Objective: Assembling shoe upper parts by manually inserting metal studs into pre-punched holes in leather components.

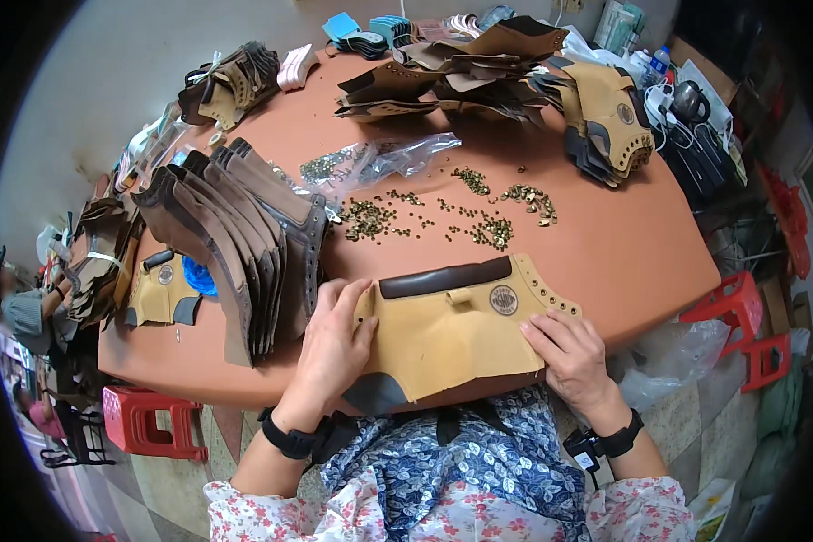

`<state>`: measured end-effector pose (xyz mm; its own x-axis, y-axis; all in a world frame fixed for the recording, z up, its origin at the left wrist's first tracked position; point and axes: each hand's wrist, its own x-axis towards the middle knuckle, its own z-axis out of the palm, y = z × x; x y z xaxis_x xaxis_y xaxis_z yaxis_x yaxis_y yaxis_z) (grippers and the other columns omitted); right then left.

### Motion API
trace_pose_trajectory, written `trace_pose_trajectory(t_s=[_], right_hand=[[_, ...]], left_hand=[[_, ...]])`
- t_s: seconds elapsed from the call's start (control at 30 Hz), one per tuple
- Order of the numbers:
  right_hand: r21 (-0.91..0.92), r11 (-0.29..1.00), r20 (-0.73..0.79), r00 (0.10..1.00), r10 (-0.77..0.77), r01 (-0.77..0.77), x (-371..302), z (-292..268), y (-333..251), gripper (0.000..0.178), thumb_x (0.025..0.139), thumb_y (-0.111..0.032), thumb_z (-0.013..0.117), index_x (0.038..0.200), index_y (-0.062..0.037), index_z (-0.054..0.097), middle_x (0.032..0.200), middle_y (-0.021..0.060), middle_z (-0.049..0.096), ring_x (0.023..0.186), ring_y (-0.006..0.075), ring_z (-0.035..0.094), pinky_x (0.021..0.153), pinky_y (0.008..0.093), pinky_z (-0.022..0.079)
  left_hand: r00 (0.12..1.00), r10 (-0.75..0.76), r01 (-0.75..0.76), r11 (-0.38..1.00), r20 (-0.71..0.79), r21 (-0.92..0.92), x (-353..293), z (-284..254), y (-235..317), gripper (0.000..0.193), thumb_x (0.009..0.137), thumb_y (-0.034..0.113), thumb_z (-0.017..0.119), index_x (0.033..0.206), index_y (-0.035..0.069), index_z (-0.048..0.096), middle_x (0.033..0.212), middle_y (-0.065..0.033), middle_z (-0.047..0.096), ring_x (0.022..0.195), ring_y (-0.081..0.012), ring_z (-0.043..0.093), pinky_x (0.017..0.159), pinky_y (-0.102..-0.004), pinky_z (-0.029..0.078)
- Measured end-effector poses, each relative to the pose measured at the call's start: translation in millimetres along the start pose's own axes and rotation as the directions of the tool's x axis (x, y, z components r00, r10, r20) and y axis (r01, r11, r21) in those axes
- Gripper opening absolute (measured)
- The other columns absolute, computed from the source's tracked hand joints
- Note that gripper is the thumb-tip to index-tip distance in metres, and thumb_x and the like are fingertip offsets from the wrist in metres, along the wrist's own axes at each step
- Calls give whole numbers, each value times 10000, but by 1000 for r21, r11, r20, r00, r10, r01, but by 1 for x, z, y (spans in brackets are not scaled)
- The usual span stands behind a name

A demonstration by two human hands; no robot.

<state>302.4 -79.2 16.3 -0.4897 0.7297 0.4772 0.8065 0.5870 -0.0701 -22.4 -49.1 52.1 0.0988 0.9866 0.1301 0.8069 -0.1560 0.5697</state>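
Note:
A tan leather boot upper (447,343) with a dark brown padded collar, a round dark stamp and a row of eyelets along its right edge lies spread at the table's front edge. My left hand (330,339) grips its left edge, thumb and fingers pinching near a small hole. On the right edge, below the eyelets, my right hand (569,357) holds on with its fingers over the leather and its thumb hidden. Loose brass eyelets (368,219) are scattered behind the upper. Close to my left hand stands a stack of brown boot uppers (244,244).
A clear plastic bag (379,165) with more eyelets lies mid-table (623,244). Piled uppers (452,81) stand at the back, with another tan bundle (605,108) at the right. Red stools (154,423) flank the table. A blue-capped bottle (659,61) stands back right.

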Motion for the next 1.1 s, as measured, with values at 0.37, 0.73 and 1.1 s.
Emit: trace_pose_trajectory(t_s=[0.37,0.73,1.1], right_hand=[[8,999,84,996,-42,41,4,-4,3,391,756,-98,642,1143,-89,701,1141,83,675,1094,286,608,878,403,494],[336,911,46,970,239,-240,57,-16,74,163,887,-114,652,995,3,685,981,168,674,902,359,659,778,402,534],[125,961,45,969,243,-246,95,29,107,94,880,-104,640,949,-42,653,933,134,604,919,351,602,797,446,497]], left_hand=[[755,523,-593,802,396,71,31,45,71,827,867,641,586,1406,23,478,1463,-184,436,1420,-384,338,1131,-627,243],[736,487,-571,820,471,44,38,58,69,879,783,598,682,1455,88,435,1528,-147,371,1431,-399,288,1122,-649,217],[727,457,-574,814,513,87,47,55,78,897,744,633,698,1462,155,452,1541,-87,390,1373,-381,349,1099,-593,238]])
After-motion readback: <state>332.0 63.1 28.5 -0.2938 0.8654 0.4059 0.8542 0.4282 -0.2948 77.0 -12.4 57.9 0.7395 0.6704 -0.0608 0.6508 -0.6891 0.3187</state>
